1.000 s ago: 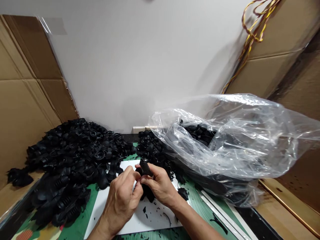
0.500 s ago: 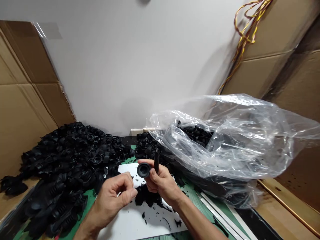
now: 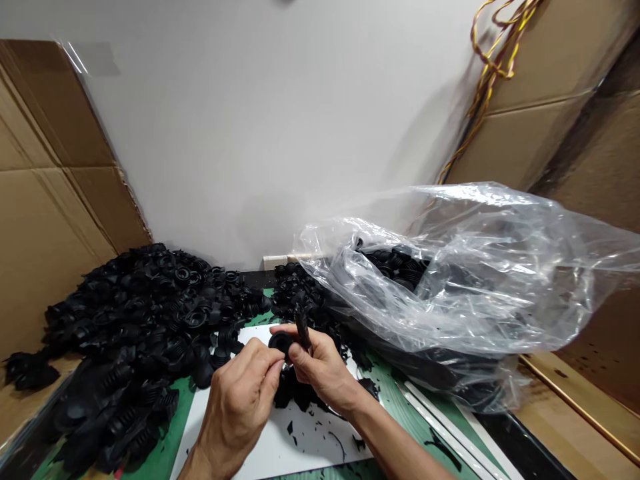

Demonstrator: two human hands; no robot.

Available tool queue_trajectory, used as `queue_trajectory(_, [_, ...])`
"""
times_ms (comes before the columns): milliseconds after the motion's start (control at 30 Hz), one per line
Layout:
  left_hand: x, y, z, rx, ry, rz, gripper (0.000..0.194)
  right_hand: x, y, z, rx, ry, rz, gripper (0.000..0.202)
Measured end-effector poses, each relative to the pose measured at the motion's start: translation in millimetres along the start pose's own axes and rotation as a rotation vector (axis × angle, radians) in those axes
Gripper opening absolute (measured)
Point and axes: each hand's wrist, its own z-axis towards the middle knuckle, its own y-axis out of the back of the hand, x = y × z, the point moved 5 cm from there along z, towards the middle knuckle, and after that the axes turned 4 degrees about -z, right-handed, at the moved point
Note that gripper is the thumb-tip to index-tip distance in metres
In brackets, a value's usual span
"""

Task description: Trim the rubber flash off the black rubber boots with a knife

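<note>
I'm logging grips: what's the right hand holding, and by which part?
The right hand holds a round, black, hollow piece by its rim and a slim, dark rod by its lower part.

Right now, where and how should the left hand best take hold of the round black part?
Probably the left edge of the round black part, coming from the left: its circular rim offers something to pinch, while the right hand and a dark stick crowd its right side.

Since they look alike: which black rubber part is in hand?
The round rubber part in the right hand, beside the dark stick; the others lie heaped or bagged.
</note>
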Motion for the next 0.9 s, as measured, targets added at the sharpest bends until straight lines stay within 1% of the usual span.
queue_trajectory(100, [-6,-1.2,0,-0.006,-0.086,0.178,0.02,0,1,1,-0.051,0.053,-0.116,0.048])
queue_trajectory(200, [-17,-2.3,1,-0.032,-0.179,0.372,0.023,3,-2,1,-0.103,0.095,-0.208,0.042])
queue_trajectory(267, [-23,-4.0,1,-0.057,-0.206,0.479,0.025,7,-4,-1,-0.141,0.112,-0.275,0.036])
queue_trajectory(367, [-20,-5.4,-1,-0.082,-0.173,0.547,0.024,18,-6,-6,-0.166,0.191,-0.392,0.03])
queue_trajectory(433, [-11,-1.5,-2,-0.107,-0.084,0.543,0.022,26,-4,-10,-0.173,0.265,-0.424,0.033])
queue_trajectory(467, [-4,2.6,-2,-0.123,-0.011,0.52,0.021,28,-1,-11,-0.176,0.283,-0.409,0.036])
queue_trajectory(533, [12,12.3,-1,-0.136,0.176,0.394,0.02,26,5,-10,-0.157,0.247,-0.312,0.042])
queue_trajectory(567, [19,14.9,-1,-0.1,0.261,0.278,0.02,23,7,-8,-0.129,0.202,-0.24,0.044])
queue_trajectory(633, [27,14.1,1,0.041,0.366,0.008,0.026,16,8,-4,-0.046,0.112,-0.084,0.046])
queue_trajectory(667, [27,12.6,2,0.108,0.38,-0.11,0.03,14,8,-2,-0.009,0.082,-0.016,0.046])
queue_trajectory(700, [25,11.6,3,0.15,0.377,-0.2,0.032,12,8,-1,0.019,0.065,0.039,0.047])
queue_trajectory(733, [23,11.4,3,0.162,0.362,-0.264,0.033,12,8,0,0.038,0.058,0.078,0.047])
queue_trajectory(767, [21,12.0,4,0.146,0.346,-0.303,0.031,12,8,1,0.051,0.057,0.107,0.047])
queue_trajectory(800, [19,12.8,4,0.112,0.33,-0.323,0.024,12,7,1,0.06,0.057,0.126,0.047])
queue_trajectory(867, [15,13.2,3,0.046,0.292,-0.33,0.003,13,6,2,0.073,0.055,0.143,0.045])
queue_trajectory(900, [13,12.7,3,0.024,0.263,-0.32,0.008,13,6,1,0.076,0.052,0.144,0.045])
